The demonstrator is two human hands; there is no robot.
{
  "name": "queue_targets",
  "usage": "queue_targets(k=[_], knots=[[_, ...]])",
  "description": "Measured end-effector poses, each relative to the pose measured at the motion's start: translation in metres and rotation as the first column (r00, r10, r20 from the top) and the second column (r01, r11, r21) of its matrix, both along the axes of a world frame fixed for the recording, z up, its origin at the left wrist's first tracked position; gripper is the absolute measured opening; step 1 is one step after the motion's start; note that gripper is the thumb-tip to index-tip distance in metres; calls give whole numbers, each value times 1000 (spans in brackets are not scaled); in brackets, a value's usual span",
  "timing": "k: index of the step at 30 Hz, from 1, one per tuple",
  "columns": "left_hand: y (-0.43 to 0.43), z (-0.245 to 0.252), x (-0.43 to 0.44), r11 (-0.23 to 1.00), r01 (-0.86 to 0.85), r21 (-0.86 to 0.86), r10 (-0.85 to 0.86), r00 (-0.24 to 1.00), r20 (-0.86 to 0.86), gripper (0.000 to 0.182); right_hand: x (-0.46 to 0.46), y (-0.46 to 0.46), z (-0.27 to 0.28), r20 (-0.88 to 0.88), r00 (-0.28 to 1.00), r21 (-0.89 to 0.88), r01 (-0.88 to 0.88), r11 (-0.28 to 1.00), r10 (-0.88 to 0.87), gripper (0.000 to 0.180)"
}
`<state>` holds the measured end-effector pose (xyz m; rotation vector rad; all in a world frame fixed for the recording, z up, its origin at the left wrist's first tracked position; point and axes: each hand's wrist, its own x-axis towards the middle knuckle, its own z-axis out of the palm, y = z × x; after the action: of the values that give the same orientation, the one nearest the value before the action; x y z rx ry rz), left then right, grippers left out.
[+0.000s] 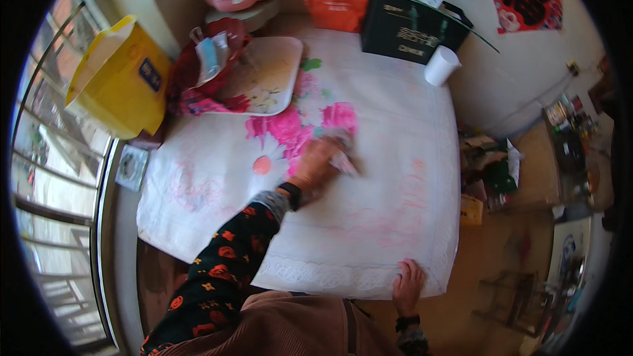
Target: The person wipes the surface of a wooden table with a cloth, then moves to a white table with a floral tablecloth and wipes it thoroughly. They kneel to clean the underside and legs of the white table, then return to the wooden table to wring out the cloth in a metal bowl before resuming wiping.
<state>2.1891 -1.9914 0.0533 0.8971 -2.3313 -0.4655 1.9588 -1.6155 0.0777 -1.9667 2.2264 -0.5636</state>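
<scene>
My left hand (pixel 316 165) reaches over the middle of a table with a floral plastic tablecloth (pixel 390 168). Its fingers press on a crumpled rag (pixel 344 160), which looks blurred; part of the rag is hidden under the hand. Near the lower right corner, my right hand (pixel 409 282) rests on the tablecloth's lace-patterned edge, fingers slightly spread and nothing in them. A printed dark sleeve covers the left arm, and a dark band is on each wrist.
A white tray (pixel 295 71), a red basin (pixel 193 62) with a face mask (pixel 209 59) and a yellow bag (pixel 118 79) stand back left. Along the wall are an orange bag (pixel 334 2), a black box-like bag (pixel 395 29) and a white roll (pixel 441 66). A barred window is at left.
</scene>
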Motion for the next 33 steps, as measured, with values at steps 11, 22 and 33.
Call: queue_targets(k=[11, 22, 33], knots=[[-62, -11, -86, 970, -221, -99, 240, 937, 252, 55, -4, 2, 3, -19, 997, -15, 75, 997, -75, 37], [116, 16, -248, 536, 842, 61, -837, 521, 166, 56, -8, 3, 2, 57, 997, -68, 55, 996, -51, 39], [199, 6, -282, 459, 889, -11, -883, 457, 109, 56, -8, 13, -26, 164, 986, -232, 52, 971, -14, 44]])
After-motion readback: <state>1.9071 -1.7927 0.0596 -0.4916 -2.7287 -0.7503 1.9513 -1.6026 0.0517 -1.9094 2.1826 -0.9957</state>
